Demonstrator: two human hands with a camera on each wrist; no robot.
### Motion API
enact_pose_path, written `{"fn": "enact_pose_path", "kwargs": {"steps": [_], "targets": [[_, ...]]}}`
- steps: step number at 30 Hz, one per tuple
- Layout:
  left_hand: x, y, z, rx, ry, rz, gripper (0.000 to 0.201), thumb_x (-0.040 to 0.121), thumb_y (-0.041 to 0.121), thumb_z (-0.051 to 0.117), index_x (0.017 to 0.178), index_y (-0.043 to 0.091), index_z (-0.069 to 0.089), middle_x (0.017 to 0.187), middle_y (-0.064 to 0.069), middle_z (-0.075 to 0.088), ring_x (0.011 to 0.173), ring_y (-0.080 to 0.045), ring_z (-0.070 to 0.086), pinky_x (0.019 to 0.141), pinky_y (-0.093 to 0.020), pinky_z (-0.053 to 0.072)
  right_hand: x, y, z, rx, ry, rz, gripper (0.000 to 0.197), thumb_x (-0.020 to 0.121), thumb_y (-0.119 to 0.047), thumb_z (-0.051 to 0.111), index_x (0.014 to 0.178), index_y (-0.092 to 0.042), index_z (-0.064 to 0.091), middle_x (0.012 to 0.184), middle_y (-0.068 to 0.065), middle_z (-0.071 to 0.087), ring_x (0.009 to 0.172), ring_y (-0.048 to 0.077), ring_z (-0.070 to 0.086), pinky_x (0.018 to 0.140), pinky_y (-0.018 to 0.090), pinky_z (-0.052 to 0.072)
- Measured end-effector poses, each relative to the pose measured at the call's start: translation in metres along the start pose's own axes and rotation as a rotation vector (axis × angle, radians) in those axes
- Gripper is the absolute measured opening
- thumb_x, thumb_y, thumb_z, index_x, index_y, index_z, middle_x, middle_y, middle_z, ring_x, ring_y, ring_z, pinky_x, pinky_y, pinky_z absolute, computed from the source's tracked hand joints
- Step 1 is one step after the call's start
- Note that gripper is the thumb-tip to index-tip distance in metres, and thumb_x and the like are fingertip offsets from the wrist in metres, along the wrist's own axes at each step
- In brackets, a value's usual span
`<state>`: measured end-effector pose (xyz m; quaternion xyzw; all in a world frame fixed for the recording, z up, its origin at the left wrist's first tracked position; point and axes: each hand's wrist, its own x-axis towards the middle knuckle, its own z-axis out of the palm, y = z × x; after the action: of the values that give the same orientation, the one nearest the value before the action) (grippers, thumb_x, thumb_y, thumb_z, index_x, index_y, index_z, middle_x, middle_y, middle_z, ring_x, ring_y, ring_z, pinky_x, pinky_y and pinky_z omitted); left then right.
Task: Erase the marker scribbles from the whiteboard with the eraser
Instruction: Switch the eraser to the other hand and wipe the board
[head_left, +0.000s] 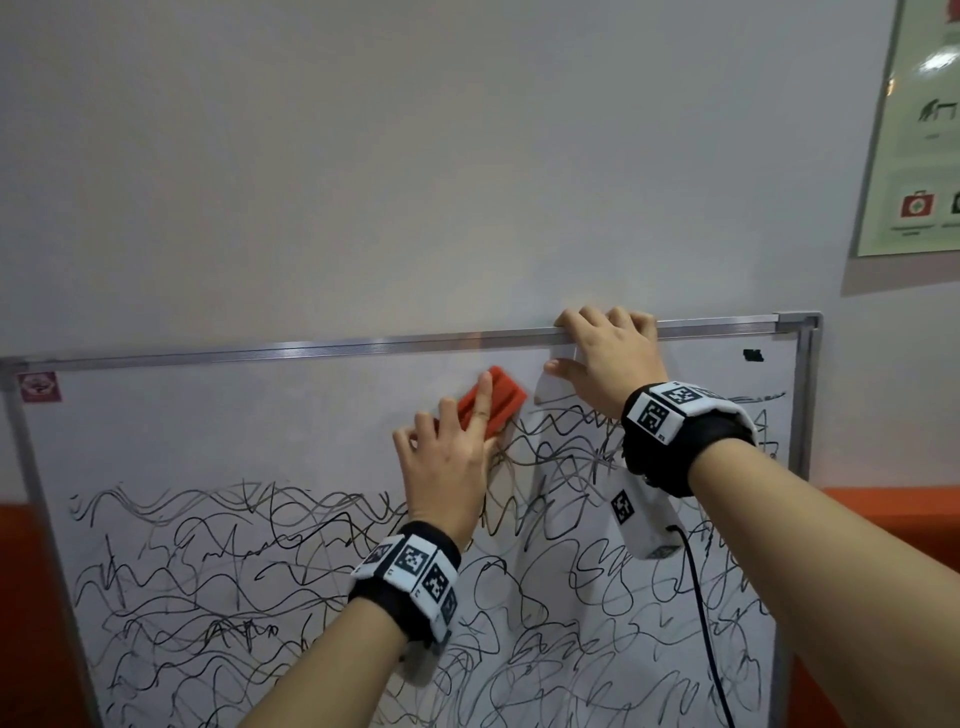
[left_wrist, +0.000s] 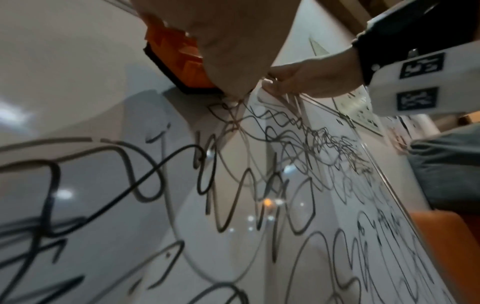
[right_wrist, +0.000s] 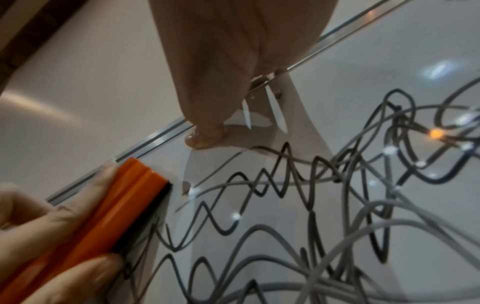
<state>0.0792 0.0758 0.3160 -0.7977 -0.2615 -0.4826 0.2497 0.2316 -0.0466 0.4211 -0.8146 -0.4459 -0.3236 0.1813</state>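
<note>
Fingers (head_left: 484, 400) of the left hand (head_left: 447, 462) are curling round the orange eraser (head_left: 493, 400), index lying along its back, pressing its dark felt face to the whiteboard (head_left: 208, 415) just under the top frame rail (head_left: 311, 347), at the edge where the wiped band is meeting the marker scribbles (head_left: 260, 571); fingers of the right hand (head_left: 608, 358) are hooking over the rail, thumb resting on the board face, steadying the panel; eraser sitting near that thumb but apart from it; scribbles are covering most of the lower board and the upper right, so the task is looking early; risks, as judged: eraser running into the right thumb on a rightward stroke; the board shifting if the steadying grip slackens; light pressure leaving grey streaks; surroundings: wrist bands with printed markers (head_left: 410, 564) on both wrists; a black cable (head_left: 701, 597) hanging across the lower right scribbles, likely obstructing strokes there; a small sticker (head_left: 39, 386) at the board's top left corner; a poster (head_left: 919, 130) on the wall at upper right.
</note>
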Motion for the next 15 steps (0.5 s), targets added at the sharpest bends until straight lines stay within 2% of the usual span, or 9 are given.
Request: {"fn": "enact_pose_path", "kwargs": {"steps": [3, 6, 10, 15], "targets": [[-0.014, 0.004, 0.0, -0.028, -0.024, -0.018, 0.077, 0.083, 0.042, 0.069, 0.149, 0.019, 0.037, 0.096, -0.012, 0.049, 0.079, -0.028, 0.042, 0.068, -0.043, 0.043, 0.0, -0.001, -0.001, -0.005, -0.002, 0.005, 0.044, 0.091, -0.056, 0.055, 0.125, -0.028, 0.051, 0.124, -0.006, 0.056, 0.116, 0.024, 0.046, 0.1, 0.041, 0.023], [-0.033, 0.003, -0.001, -0.049, -0.067, -0.025, 0.077, 0.083, 0.041, 0.071, 0.148, 0.019, 0.035, 0.096, -0.013, 0.049, 0.077, -0.03, 0.045, 0.067, -0.046, 0.045, 0.0, -0.001, -0.002, -0.009, 0.001, 0.011, 0.044, 0.091, -0.056, 0.055, 0.124, -0.028, 0.051, 0.123, -0.005, 0.056, 0.116, 0.025, 0.047, 0.101, 0.041, 0.024], [-0.019, 0.003, -0.005, -0.027, -0.119, -0.154, 0.072, 0.087, 0.044, 0.06, 0.15, 0.02, 0.036, 0.098, -0.015, 0.052, 0.079, -0.03, 0.049, 0.067, -0.045, 0.048, 0.0, -0.001, -0.001, -0.019, -0.001, 0.008, 0.045, 0.091, -0.056, 0.055, 0.125, -0.028, 0.051, 0.123, -0.005, 0.056, 0.116, 0.025, 0.047, 0.102, 0.042, 0.024], [-0.05, 0.015, -0.006, -0.058, -0.174, -0.15, 0.076, 0.085, 0.047, 0.066, 0.15, 0.02, 0.037, 0.099, -0.015, 0.054, 0.079, -0.029, 0.051, 0.069, -0.046, 0.049, 0.001, -0.001, -0.002, -0.016, -0.011, 0.008, 0.045, 0.092, -0.057, 0.053, 0.126, -0.028, 0.049, 0.124, -0.005, 0.056, 0.116, 0.025, 0.046, 0.103, 0.042, 0.024]]}}
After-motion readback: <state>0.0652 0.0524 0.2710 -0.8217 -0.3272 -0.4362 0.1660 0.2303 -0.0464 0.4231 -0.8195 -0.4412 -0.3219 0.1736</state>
